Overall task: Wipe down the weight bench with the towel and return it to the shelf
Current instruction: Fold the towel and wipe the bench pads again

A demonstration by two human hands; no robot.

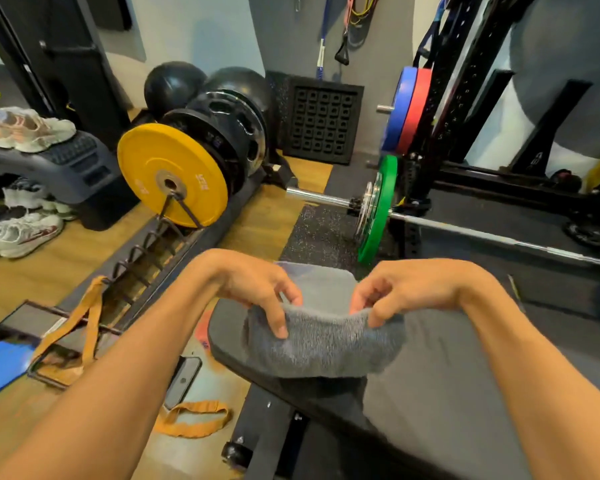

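A grey towel (pixel 326 337) hangs folded between both hands just above the end of the black padded weight bench (pixel 440 368). My left hand (pixel 260 292) pinches the towel's upper left edge with thumb and fingers. My right hand (pixel 395 292) pinches its upper right edge. The towel's lower fold droops onto the bench pad's near-left corner. The bench runs from the lower middle to the right, on a black steel frame (pixel 271 424). No shelf is in view.
A plate rack with a yellow plate (pixel 172 180) and black plates stands left. A barbell with a green plate (pixel 378 209) lies ahead by the black rack (pixel 465 98). Shoes (pixel 21 233), orange straps (pixel 84 317), a phone (pixel 182 381) and a blue mat lie on the wooden floor.
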